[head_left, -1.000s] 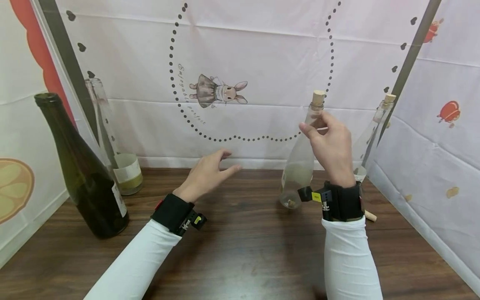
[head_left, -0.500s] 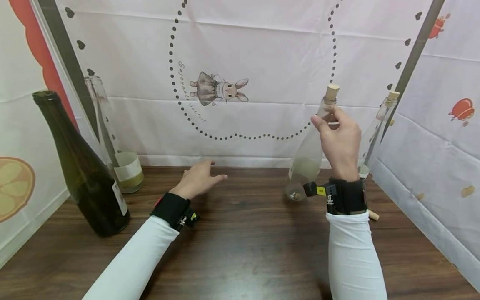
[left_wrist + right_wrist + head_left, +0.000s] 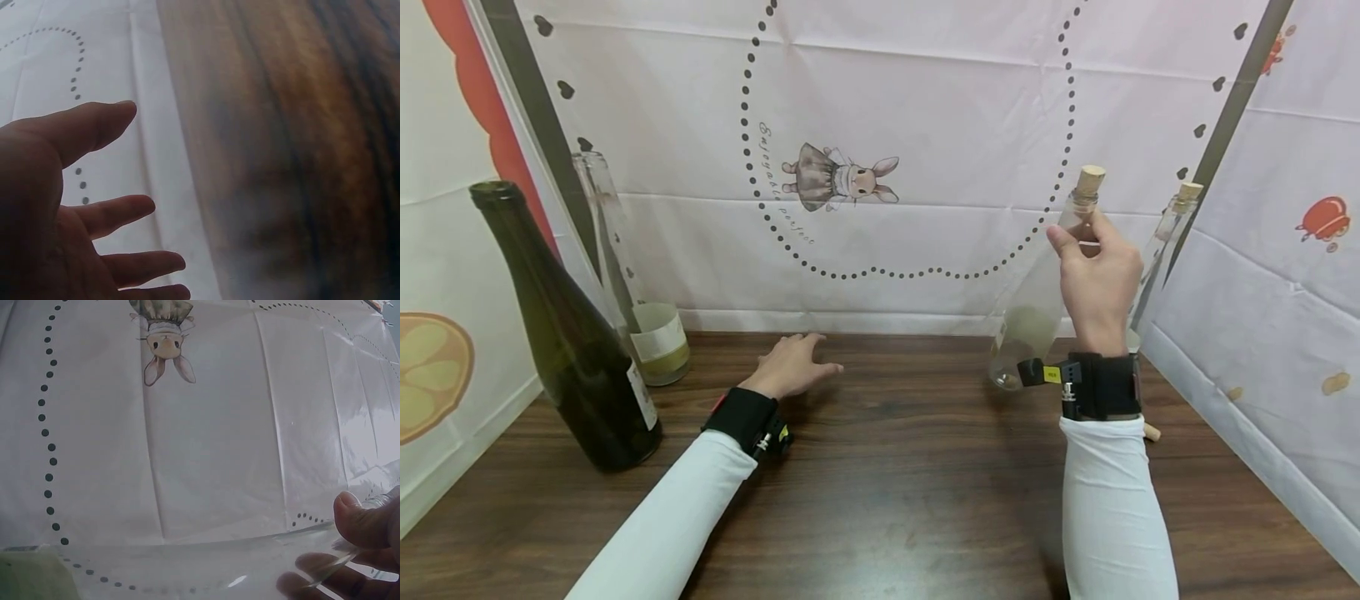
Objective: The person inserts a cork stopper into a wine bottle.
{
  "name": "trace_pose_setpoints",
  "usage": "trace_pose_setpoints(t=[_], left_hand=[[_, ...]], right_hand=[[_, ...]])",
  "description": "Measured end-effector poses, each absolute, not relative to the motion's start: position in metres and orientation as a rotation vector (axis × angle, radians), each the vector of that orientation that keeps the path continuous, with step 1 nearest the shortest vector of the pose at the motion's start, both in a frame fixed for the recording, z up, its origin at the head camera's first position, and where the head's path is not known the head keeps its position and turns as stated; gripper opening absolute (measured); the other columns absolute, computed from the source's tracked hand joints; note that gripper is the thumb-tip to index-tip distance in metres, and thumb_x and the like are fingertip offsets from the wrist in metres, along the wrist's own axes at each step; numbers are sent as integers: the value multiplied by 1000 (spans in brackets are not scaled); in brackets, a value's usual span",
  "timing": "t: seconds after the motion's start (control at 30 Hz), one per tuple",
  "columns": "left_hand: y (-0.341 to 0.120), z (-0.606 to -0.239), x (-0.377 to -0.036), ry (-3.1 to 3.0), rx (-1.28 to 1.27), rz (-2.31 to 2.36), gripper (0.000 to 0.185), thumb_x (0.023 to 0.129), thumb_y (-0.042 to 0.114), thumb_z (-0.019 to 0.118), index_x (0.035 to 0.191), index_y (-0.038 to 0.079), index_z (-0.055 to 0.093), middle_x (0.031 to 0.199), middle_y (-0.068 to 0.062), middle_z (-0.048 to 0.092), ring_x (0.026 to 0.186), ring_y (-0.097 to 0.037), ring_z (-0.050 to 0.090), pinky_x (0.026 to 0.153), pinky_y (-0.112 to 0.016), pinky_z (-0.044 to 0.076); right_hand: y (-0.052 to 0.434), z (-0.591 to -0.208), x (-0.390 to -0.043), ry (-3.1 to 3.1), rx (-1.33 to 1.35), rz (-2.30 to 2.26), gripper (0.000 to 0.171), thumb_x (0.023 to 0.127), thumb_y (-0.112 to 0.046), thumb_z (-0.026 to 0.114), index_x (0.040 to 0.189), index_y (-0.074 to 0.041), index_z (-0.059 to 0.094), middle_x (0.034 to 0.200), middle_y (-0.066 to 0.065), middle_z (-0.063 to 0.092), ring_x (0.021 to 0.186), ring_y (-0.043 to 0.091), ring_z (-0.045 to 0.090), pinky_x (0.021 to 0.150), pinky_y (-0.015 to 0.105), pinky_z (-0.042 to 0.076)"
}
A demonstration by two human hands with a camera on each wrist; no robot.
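My right hand (image 3: 1097,275) pinches the neck of a clear glass bottle (image 3: 1028,333), which leans to the right with a cork (image 3: 1090,180) in its mouth. In the right wrist view, the thumb and fingers curl round the neck of the same bottle (image 3: 206,565); its greenish label (image 3: 34,575) shows at lower left. Over the table my left hand (image 3: 792,367) holds nothing, its fingers spread apart. The left wrist view also has this hand (image 3: 69,206) with thumb and fingers extended. Whether it touches the tabletop, I cannot tell.
At left stand a dark green bottle (image 3: 576,342) and a clear bottle (image 3: 658,346) without a cork. Behind my right hand is another corked clear bottle (image 3: 1161,242). A loose cork (image 3: 1152,432) lies by the right wrist. Printed cloth walls border the wooden table (image 3: 880,467).
My right hand has carried the corked bottle to the right and slightly back, nearer the other corked bottle. The left hand has drawn left and lower.
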State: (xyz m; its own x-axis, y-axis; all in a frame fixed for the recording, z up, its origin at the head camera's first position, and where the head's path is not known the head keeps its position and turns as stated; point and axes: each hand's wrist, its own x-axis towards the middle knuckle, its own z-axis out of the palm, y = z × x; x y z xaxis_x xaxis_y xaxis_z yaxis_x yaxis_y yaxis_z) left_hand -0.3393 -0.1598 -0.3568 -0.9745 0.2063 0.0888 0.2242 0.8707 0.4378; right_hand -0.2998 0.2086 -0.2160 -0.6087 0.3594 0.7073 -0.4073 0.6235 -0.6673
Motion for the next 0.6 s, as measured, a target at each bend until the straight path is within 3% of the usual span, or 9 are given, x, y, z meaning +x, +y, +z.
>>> trace_pose_setpoints(t=[0.13, 0.6], left_hand=[[-161, -363, -343, -3057, -315, -685, 75, 104, 45, 66, 159, 0, 43, 161, -36, 35, 150, -63, 20, 106, -88, 20], [-160, -366, -340, -3096, -299, -688, 74, 104, 45, 65, 159, 0, 43, 159, -36, 38, 150, -62, 21, 106, -87, 22]], right_hand=[[213, -218, -305, -1929, 21, 1062, 34, 102, -28, 76, 133, -15, 75, 115, 11, 78, 106, 27, 74, 82, 26, 53], [231, -226, -323, -1904, -105, 1068, 38, 102, -30, 75, 138, -20, 73, 119, 6, 77, 106, 17, 71, 84, 24, 52]])
